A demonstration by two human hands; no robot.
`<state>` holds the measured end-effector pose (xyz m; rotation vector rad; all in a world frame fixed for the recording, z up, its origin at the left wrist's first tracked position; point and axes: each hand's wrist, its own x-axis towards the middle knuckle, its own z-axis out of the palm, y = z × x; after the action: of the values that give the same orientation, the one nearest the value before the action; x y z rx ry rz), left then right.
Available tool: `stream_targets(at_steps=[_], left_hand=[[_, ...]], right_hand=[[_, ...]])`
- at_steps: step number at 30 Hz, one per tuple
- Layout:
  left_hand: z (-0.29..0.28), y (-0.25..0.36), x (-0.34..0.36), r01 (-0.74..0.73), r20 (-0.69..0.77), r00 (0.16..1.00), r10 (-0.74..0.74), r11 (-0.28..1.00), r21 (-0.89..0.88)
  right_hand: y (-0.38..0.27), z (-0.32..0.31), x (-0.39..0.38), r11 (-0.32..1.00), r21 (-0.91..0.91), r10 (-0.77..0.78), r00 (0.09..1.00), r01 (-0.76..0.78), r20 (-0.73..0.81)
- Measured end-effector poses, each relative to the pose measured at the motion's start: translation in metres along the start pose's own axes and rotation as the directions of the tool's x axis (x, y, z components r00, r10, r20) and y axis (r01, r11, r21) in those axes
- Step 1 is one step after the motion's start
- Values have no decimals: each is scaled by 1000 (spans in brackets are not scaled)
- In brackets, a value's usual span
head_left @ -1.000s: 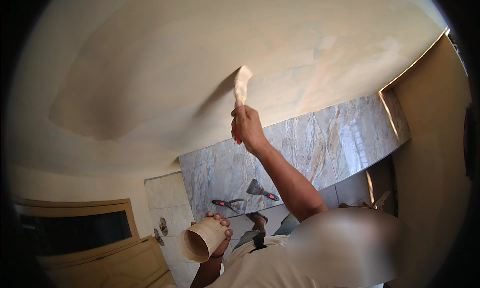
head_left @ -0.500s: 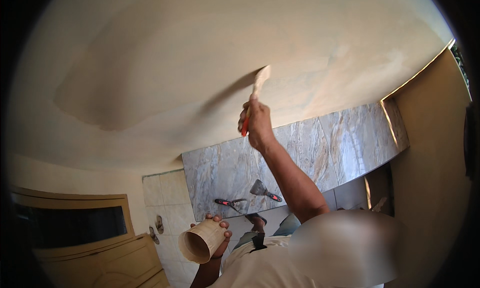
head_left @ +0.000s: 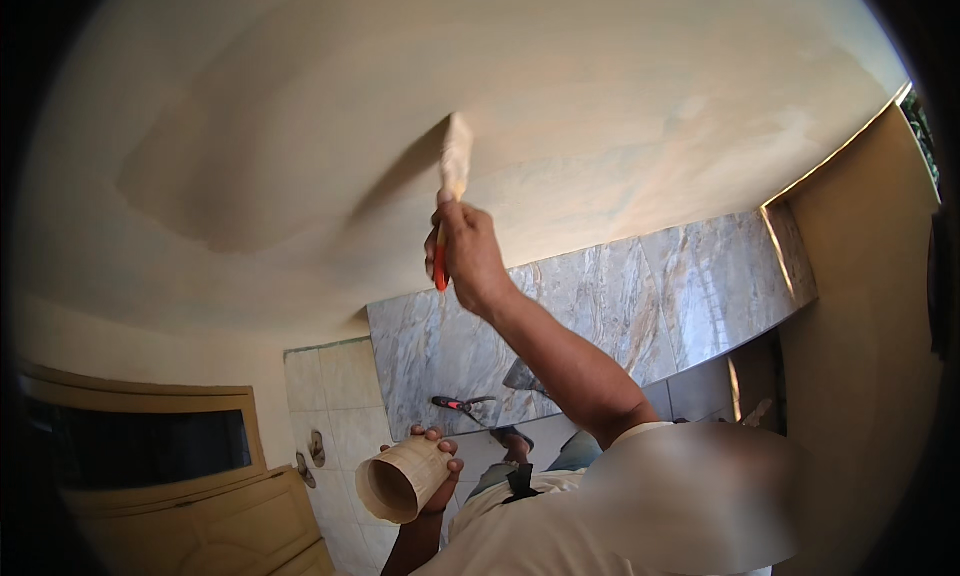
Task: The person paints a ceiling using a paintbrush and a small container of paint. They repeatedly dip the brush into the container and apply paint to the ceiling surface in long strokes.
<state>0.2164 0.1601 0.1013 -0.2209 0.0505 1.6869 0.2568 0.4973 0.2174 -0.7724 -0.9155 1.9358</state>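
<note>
My right hand is closed around the red-ended handle of a paintbrush. The brush points upward, and its pale, coated bristles meet the cream wall, casting a long shadow to the left. Lower down, my left hand grips a cream plastic cup from its right side. The cup is tilted, its mouth facing down and left; what it holds, if anything, I cannot make out.
A grey marble-look ledge runs along the wall. On it lie red-and-black-handled pliers and a putty knife, partly hidden by my right forearm. At lower left is a yellow-brown door. My sandalled foot shows below the ledge.
My right hand and the paintbrush have moved left along the wall. The forearm now covers the putty knife's handle. My left hand with the cup has hardly moved.
</note>
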Motion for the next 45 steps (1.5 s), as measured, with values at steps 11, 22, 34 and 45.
stream_targets(at_steps=[11, 22, 34, 45], left_hand=[[-3, 11, -15, 5, 23, 1000, -5, 1000, -6], [-3, 32, -31, -86, 53, 995, 85, 996, 14], [-21, 33, -59, -153, 17, 988, 153, 988, 7], [-13, -12, -20, -94, 43, 995, 92, 994, 52]], right_hand=[[-100, -54, 61, 888, 50, -389, 806, 456, -445], [24, 6, -9, 982, 86, -143, 963, 166, -230], [111, 85, 8, 983, 70, 161, 982, -169, 100], [78, -166, -55, 948, -316, -82, 988, 37, -130]])
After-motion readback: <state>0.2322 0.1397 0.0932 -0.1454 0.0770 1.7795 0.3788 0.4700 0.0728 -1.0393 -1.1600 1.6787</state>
